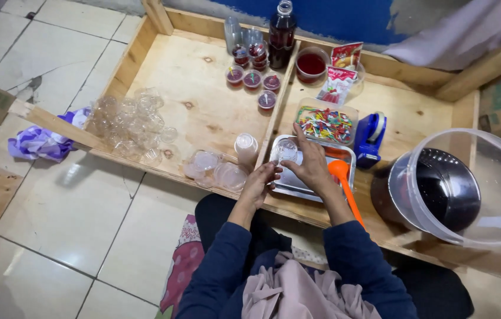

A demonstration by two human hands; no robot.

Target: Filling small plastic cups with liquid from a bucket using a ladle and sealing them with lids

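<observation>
The right hand [311, 166] holds a small clear plastic cup [286, 150] over the shallow metal tray [297, 188], its grip clamped on the cup's side. The left hand [260, 182] has its fingertips together at the cup's lower edge, touching it; whether it grips anything of its own cannot be told.

Judging by what lies about, the work looks partly done: about 7 small cups filled with dark red liquid [253, 78] stand in the left compartment of the low wooden bench [191, 100], near a tall bottle of dark red liquid [282, 34]. A heap of empty clear cups [127, 125] waits at the left rim, and loose clear lids [218, 171] lie beside a short stack of lids [245, 146], so many cups seem unfilled.

Around the tray sit an orange plastic spoon [344, 183], a clear box of coloured sticks [326, 124], a blue tape dispenser [370, 137], a round tub of red liquid [311, 64] and a large clear bucket [469, 189] with dark liquid. The spoon handle crosses just beside the right wrist.
</observation>
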